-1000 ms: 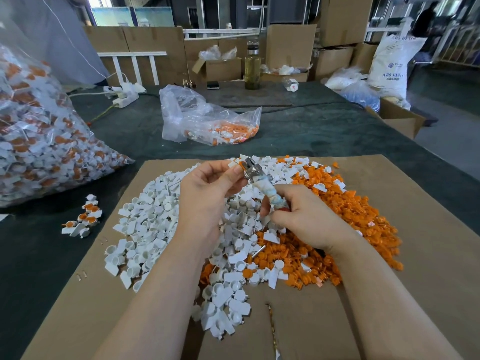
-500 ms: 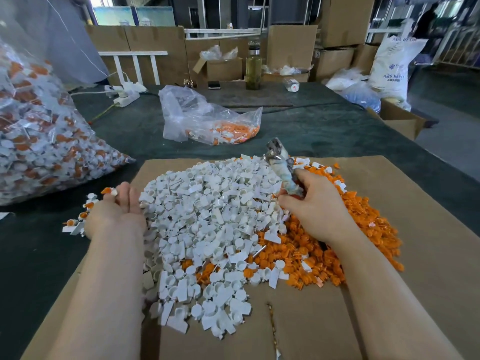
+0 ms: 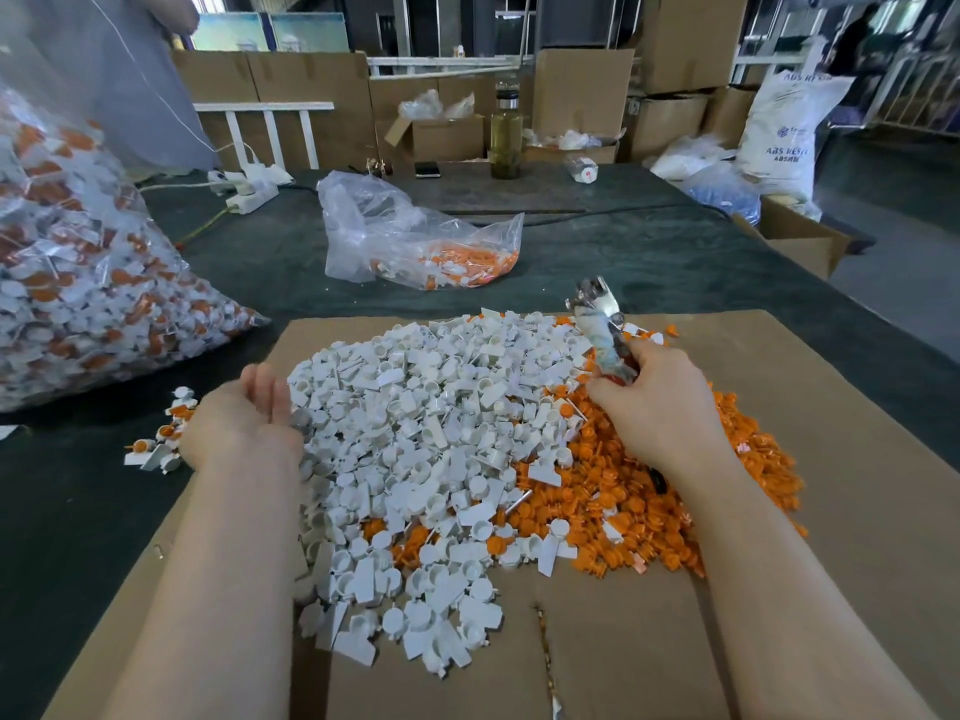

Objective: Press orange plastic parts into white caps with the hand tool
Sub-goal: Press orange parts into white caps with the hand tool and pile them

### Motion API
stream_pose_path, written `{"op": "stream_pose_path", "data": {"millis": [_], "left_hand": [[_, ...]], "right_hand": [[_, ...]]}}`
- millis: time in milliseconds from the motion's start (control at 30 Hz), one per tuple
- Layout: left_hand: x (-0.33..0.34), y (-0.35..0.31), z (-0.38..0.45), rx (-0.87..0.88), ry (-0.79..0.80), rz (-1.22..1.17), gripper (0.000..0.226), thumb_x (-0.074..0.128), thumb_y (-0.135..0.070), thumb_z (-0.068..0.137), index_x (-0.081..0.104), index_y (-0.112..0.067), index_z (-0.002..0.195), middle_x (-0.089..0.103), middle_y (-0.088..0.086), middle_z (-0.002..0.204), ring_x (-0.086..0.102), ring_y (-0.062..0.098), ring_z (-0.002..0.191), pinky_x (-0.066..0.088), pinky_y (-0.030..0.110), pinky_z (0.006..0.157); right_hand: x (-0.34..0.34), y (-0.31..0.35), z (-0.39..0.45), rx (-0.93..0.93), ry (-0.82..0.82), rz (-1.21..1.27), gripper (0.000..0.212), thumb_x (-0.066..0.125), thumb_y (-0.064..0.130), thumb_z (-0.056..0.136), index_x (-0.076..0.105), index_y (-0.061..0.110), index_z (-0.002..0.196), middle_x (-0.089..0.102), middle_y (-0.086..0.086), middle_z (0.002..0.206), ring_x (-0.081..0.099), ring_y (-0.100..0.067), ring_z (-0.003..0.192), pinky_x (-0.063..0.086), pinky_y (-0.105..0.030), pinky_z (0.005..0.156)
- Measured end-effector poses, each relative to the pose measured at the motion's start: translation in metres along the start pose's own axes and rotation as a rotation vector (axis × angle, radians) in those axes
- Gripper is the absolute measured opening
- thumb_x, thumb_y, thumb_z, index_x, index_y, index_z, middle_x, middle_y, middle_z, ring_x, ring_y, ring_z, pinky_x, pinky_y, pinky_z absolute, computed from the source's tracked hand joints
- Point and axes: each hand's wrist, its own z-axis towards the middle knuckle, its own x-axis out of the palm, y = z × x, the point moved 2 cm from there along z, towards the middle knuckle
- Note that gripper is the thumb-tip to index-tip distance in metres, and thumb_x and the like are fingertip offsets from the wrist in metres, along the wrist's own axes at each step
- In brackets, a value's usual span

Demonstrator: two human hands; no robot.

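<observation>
I see my right hand wrapped round the tool, its taped handle mottled and its shiny metal head tilted up and away from the fingers. My left hand lies slack and holds nothing, at the near-left edge of the white caps, a heap of small matte plastic cups with flat tabs spread between both hands. The ribbed orange parts pile under and beside my right wrist, on creased brown cardboard.

Small factory/packing workshop: stacked cardboard boxes at back, ABS resin sack, bulk bag of assembled caps on green-covered counter.
</observation>
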Motion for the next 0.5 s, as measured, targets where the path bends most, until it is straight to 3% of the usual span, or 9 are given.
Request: {"op": "stream_pose_path", "data": {"millis": [100, 200, 267, 367, 433, 500], "left_hand": [[0.006, 0.007, -0.012, 0.166, 0.157, 0.449, 0.011, 0.063, -0.018, 0.094, 0.069, -0.025, 0.099, 0.076, -0.011, 0.086, 0.065, -0.002, 0.069, 0.050, 0.019, 0.062], [0.016, 0.025, -0.029, 0.332, 0.397, 0.846, 0.010, 0.072, -0.021, 0.087, 0.071, -0.031, 0.087, 0.074, -0.012, 0.087, 0.064, 0.002, 0.084, 0.043, 0.023, 0.067], [0.018, 0.039, -0.039, 0.445, 0.513, 1.079, 0.009, 0.071, -0.028, 0.088, 0.070, -0.034, 0.082, 0.069, -0.019, 0.086, 0.059, -0.004, 0.083, 0.038, 0.019, 0.065], [0.022, 0.055, -0.046, 0.598, 0.606, 1.430, 0.007, 0.069, -0.041, 0.088, 0.071, -0.036, 0.093, 0.068, -0.019, 0.101, 0.060, -0.001, 0.087, 0.047, 0.029, 0.080], [0.022, 0.062, -0.045, 0.662, 0.620, 1.621, 0.020, 0.068, -0.044, 0.088, 0.071, -0.035, 0.105, 0.064, -0.009, 0.119, 0.060, 0.011, 0.106, 0.046, 0.038, 0.097], [0.023, 0.064, -0.048, 0.721, 0.633, 1.732, 0.023, 0.066, -0.041, 0.090, 0.070, -0.034, 0.111, 0.058, -0.003, 0.129, 0.052, 0.023, 0.121, 0.042, 0.046, 0.106]], "right_hand": [[0.001, -0.005, 0.000, 0.058, 0.024, -0.186, 0.023, 0.061, 0.029, 0.084, 0.050, 0.021, 0.067, 0.056, 0.001, 0.062, 0.053, -0.016, 0.056, 0.031, -0.025, 0.046], [0.003, -0.009, -0.002, 0.087, 0.043, -0.342, 0.023, 0.059, 0.031, 0.084, 0.045, 0.023, 0.068, 0.055, 0.002, 0.065, 0.052, -0.015, 0.058, 0.032, -0.023, 0.046], [0.005, -0.009, -0.002, 0.108, 0.044, -0.413, 0.024, 0.059, 0.035, 0.084, 0.043, 0.024, 0.070, 0.054, 0.003, 0.069, 0.050, -0.014, 0.059, 0.032, -0.023, 0.045], [0.007, -0.009, -0.003, 0.129, 0.069, -0.494, 0.022, 0.060, 0.039, 0.085, 0.047, 0.023, 0.078, 0.053, 0.004, 0.072, 0.051, -0.015, 0.061, 0.033, -0.024, 0.045], [0.009, -0.009, -0.004, 0.142, 0.093, -0.535, 0.021, 0.061, 0.040, 0.085, 0.047, 0.024, 0.081, 0.051, 0.005, 0.072, 0.047, -0.013, 0.059, 0.031, -0.023, 0.045], [0.011, -0.008, -0.005, 0.152, 0.112, -0.550, 0.022, 0.061, 0.040, 0.085, 0.045, 0.026, 0.080, 0.049, 0.007, 0.071, 0.043, -0.011, 0.057, 0.029, -0.023, 0.045]]}}
